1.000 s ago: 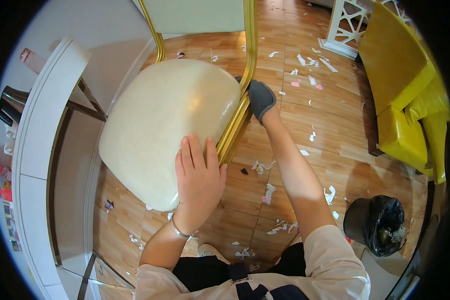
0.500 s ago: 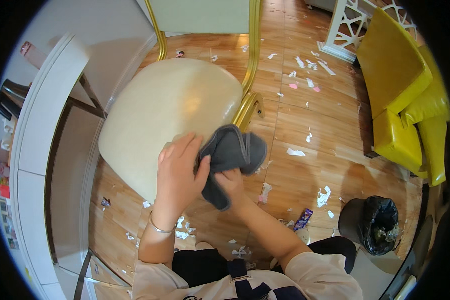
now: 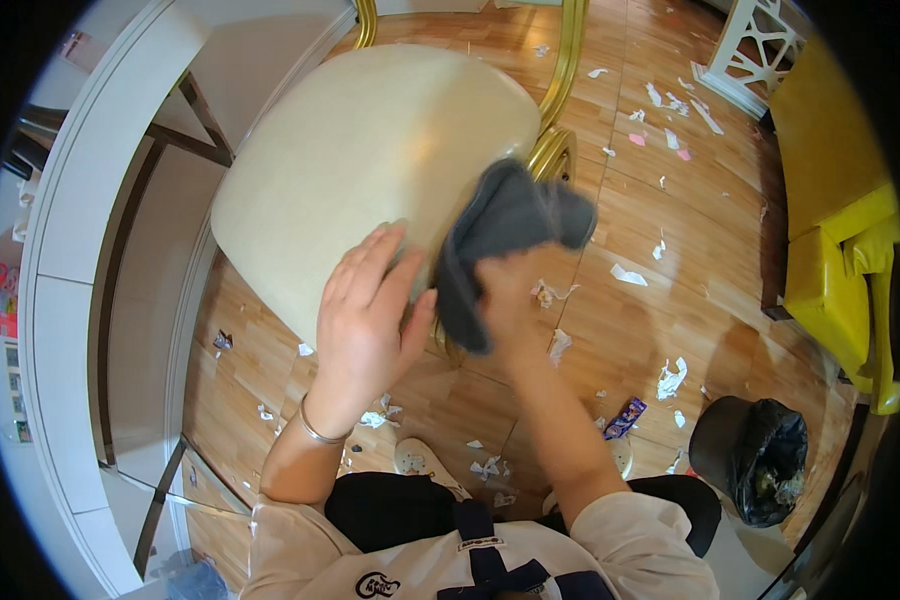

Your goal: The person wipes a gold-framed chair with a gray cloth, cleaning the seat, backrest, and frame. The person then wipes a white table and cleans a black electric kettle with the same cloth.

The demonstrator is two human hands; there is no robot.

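A dark grey cloth (image 3: 498, 218), blurred and partly folded, hangs from my right hand (image 3: 511, 292) beside the right front edge of the cream chair seat (image 3: 365, 140). My right fingers are closed on the cloth and mostly hidden by it. Over the near edge of the seat is my left hand (image 3: 366, 312), fingers spread and nothing in it. Its thumb points toward the cloth, with a narrow gap between them. Whether the left fingertips touch the seat I cannot tell. The chair's gold frame (image 3: 568, 70) rises behind the cloth.
White and pink paper scraps (image 3: 672, 378) litter the wooden floor (image 3: 610, 330). A lined black bin (image 3: 720, 440) stands at right, below a yellow chair (image 3: 820, 290). A purple wrapper (image 3: 625, 418) lies near my foot. A white counter (image 3: 70, 240) runs along the left.
My left hand has come off the cloth. My right hand has carried the cloth up and to the right, and it hangs more spread out. The view has shifted, too.
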